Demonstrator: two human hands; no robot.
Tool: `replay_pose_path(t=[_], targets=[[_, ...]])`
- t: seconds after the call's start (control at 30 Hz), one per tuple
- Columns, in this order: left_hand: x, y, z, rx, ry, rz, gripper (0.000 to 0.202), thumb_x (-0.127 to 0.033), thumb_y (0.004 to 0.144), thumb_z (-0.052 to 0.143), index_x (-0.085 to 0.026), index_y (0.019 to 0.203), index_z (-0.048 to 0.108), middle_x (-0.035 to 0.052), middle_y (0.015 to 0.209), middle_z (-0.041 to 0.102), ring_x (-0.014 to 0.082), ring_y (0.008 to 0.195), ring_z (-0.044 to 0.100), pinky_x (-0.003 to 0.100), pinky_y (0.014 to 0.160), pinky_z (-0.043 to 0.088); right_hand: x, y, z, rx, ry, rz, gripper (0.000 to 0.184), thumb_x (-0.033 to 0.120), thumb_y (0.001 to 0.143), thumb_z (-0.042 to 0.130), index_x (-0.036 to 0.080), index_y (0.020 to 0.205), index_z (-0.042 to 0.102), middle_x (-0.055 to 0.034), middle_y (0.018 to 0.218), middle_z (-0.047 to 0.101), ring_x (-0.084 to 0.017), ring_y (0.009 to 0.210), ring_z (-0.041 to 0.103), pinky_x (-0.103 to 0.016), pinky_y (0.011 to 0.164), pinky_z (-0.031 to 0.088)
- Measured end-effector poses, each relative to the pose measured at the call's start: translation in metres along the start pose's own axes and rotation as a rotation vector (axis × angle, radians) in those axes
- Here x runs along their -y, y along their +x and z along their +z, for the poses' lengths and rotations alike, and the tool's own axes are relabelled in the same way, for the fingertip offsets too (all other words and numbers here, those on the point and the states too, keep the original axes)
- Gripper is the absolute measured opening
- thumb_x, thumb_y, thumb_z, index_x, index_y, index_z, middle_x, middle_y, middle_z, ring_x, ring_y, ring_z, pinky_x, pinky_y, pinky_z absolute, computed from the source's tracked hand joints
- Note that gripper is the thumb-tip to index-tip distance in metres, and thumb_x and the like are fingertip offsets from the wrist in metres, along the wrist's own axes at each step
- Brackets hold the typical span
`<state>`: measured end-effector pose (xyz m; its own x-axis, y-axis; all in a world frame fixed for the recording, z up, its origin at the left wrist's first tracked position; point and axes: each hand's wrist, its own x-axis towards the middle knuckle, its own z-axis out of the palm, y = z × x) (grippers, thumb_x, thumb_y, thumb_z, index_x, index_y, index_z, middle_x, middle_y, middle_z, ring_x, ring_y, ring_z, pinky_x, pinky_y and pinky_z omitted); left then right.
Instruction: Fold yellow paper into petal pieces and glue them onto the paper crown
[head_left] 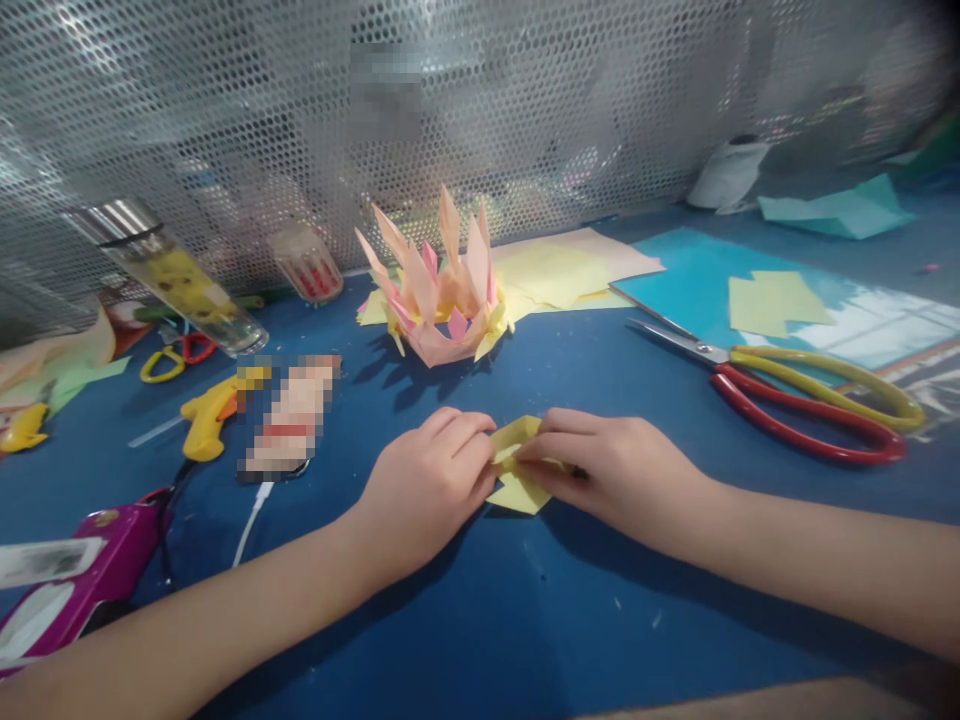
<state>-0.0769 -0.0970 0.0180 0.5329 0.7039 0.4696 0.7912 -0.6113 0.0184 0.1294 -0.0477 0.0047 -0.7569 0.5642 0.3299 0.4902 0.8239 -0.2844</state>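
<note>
A small piece of yellow folded paper (523,492) lies at the middle of the blue table, between my two hands. My left hand (435,470) pinches its left side, thumb and fingers together. From the other side my right hand (607,465) has its fingertips closed on the paper's upper right part, which hides some of the folds. Just beyond stands a crown-like ring of folded paper (442,345), with tall peach points and pink and yellow pieces.
Scissors (810,390) with red and yellow handles lie right. Left are a glue gun (214,415), a phone (292,415), a tilted bottle (180,275) and a magenta device (112,560). Yellow sheets (559,270), a blue board (690,270) and perforated metal (487,110) are behind.
</note>
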Motion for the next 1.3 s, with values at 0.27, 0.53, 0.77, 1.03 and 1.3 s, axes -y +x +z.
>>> replay_pose_path(t=[0.27, 0.53, 0.77, 1.03, 1.3], targets=[[0.0, -0.002, -0.005, 0.019, 0.061, 0.057, 0.014, -0.012, 0.089, 0.05, -0.013, 0.085, 0.064, 0.0063, 0.094, 0.069, 0.0186, 0.087, 0.061, 0.028, 0.074, 0.055, 0.001, -0.001, -0.002, -0.038, -0.101, -0.094, 0.023, 0.024, 0.094, 0.047, 0.02, 0.089, 0.07, -0.0018, 0.079, 0.068, -0.01, 0.056, 0.059, -0.022, 0.049, 0.036], [0.0, 0.0, -0.01, 0.069, 0.162, 0.212, 0.018, -0.004, 0.086, 0.049, -0.008, 0.088, 0.067, 0.0107, 0.105, 0.069, 0.0221, 0.093, 0.062, 0.029, 0.071, 0.057, 0.0, -0.003, -0.006, -0.053, -0.205, -0.239, 0.029, 0.018, 0.096, 0.041, 0.018, 0.092, 0.069, -0.0026, 0.085, 0.069, -0.011, 0.053, 0.057, -0.026, 0.049, 0.035], [-0.009, -0.004, -0.012, 0.062, 0.304, 0.303, 0.023, -0.004, 0.086, 0.049, -0.005, 0.099, 0.068, 0.0125, 0.115, 0.067, 0.0242, 0.1, 0.062, 0.029, 0.068, 0.055, 0.002, -0.005, -0.009, -0.022, -0.309, -0.357, 0.032, 0.017, 0.097, 0.037, 0.016, 0.093, 0.069, -0.0043, 0.078, 0.066, -0.011, 0.054, 0.059, -0.027, 0.049, 0.037], [-0.006, -0.003, -0.014, -0.022, 0.304, 0.39, 0.018, -0.004, 0.086, 0.051, -0.008, 0.082, 0.068, 0.0088, 0.098, 0.07, 0.02, 0.082, 0.061, 0.032, 0.063, 0.049, 0.0, -0.005, -0.009, -0.02, -0.208, -0.282, 0.031, 0.024, 0.096, 0.04, 0.019, 0.088, 0.07, -0.0028, 0.083, 0.069, -0.01, 0.052, 0.059, -0.028, 0.051, 0.04], [-0.007, -0.004, -0.013, -0.035, 0.324, 0.375, 0.014, -0.006, 0.086, 0.054, -0.009, 0.08, 0.066, 0.0081, 0.086, 0.069, 0.018, 0.07, 0.058, 0.031, 0.056, 0.042, 0.002, -0.006, -0.007, -0.065, -0.078, -0.208, 0.02, 0.025, 0.092, 0.049, 0.02, 0.092, 0.069, -0.0004, 0.091, 0.071, -0.011, 0.058, 0.063, -0.027, 0.051, 0.04]])
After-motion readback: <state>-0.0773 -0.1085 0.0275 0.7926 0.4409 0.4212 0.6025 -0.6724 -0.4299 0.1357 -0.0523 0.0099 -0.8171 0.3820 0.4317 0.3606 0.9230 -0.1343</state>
